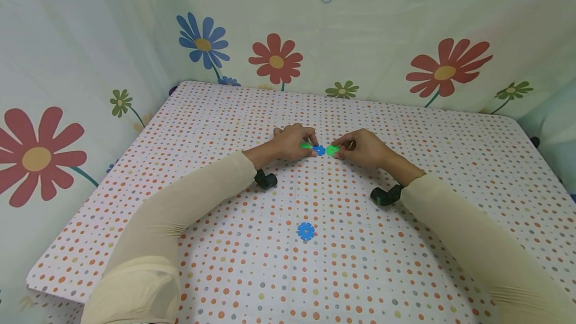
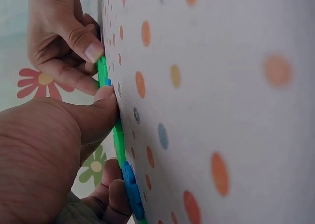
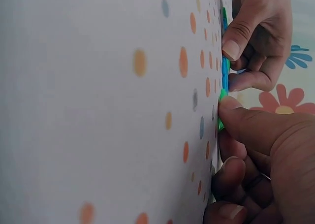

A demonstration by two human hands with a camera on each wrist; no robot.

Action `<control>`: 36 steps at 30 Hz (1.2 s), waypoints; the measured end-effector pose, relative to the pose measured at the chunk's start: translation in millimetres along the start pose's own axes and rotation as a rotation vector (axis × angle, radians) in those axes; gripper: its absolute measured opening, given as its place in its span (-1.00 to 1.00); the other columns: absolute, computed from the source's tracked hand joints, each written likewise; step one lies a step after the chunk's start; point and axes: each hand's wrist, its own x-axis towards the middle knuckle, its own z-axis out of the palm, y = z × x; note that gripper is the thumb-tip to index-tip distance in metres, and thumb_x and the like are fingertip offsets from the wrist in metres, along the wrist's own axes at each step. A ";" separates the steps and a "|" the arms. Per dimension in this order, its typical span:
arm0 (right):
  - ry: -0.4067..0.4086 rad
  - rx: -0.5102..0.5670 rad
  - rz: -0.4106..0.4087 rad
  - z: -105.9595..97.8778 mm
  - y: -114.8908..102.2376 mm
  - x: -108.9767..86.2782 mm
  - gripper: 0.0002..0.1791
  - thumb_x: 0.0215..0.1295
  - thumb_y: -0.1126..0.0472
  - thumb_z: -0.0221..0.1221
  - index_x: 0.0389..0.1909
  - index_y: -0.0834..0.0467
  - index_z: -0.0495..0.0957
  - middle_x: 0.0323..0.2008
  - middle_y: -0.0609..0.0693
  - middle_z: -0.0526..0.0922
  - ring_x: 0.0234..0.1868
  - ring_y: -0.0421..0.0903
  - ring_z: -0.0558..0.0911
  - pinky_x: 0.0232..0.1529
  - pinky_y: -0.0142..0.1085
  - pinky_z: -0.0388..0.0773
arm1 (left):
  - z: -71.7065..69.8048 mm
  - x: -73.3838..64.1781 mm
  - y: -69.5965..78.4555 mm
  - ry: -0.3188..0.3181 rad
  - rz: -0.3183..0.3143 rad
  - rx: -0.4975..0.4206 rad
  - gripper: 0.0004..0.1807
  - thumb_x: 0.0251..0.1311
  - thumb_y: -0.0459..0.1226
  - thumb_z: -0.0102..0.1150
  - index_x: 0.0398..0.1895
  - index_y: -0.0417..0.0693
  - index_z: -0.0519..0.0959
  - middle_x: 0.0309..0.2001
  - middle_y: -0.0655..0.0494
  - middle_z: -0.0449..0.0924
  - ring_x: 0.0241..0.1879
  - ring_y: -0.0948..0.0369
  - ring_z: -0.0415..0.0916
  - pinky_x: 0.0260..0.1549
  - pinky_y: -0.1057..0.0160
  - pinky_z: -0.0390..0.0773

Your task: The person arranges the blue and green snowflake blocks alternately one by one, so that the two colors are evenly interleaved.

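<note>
Near the middle of the table, my left hand (image 1: 294,142) pinches a blue notched disc (image 1: 319,150) between thumb and fingers. Joined in a row with it, a green disc (image 2: 119,143) and another blue disc (image 2: 131,187) run under the palm, with a bit of green past them. My right hand (image 1: 365,148) pinches a green notched disc (image 1: 332,150) by its edge. The two held discs sit edge to edge; whether they interlock I cannot tell. Fingers hide parts of the row. A loose blue disc (image 1: 306,231) lies flat nearer to me.
A white dotted cloth covers the table (image 1: 252,264). Behind it and at the left hangs a curtain (image 1: 373,29) printed with flowers. Dark wrist cameras are strapped at the left wrist (image 1: 266,180) and the right wrist (image 1: 386,196).
</note>
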 end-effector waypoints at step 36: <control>-0.002 0.031 0.043 0.9 -1.8 -3.0 -0.66 0.27 0.18 0.31 0.05 0.17 0.68 -0.26 0.11 0.74 -0.51 -0.13 0.43 -0.52 -0.35 0.32 | 1.6 -0.4 0.3 0.002 -0.012 0.021 -0.74 0.26 0.07 0.24 -0.06 0.29 0.57 0.10 0.13 0.49 0.08 0.09 0.44 0.10 -0.18 0.13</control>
